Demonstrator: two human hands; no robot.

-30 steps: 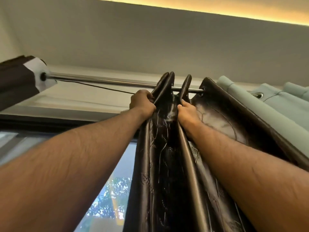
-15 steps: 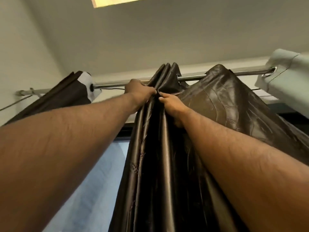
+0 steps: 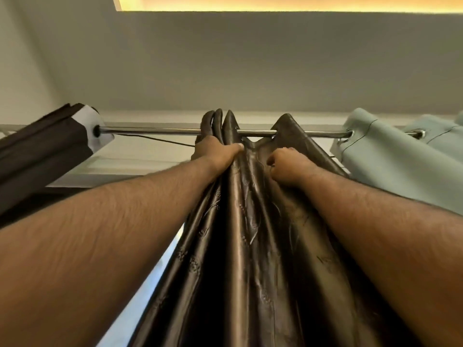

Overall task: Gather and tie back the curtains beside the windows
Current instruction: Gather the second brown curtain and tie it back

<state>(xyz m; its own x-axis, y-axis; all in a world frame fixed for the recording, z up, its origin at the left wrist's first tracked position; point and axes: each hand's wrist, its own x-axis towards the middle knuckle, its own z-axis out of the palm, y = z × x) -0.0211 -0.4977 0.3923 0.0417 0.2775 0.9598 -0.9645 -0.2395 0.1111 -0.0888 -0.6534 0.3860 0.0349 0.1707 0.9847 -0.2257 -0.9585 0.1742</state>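
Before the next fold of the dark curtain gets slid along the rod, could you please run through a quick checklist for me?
1. Left hand grips the bunched folds of the dark curtain: ok.
2. Right hand grips the next fold: ok.
3. Rod bare to the left of the folds: ok.
4. All folds gathered: not ok, one fold sits apart on the right.
5. Tie-back within reach: cannot tell, none in view.
6. Light green curtain apart from the hands: ok.

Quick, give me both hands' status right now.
Left hand: closed, gripping the bunched folds of the dark brown curtain just below the rod.
Right hand: closed, clutching the same curtain's next fold.
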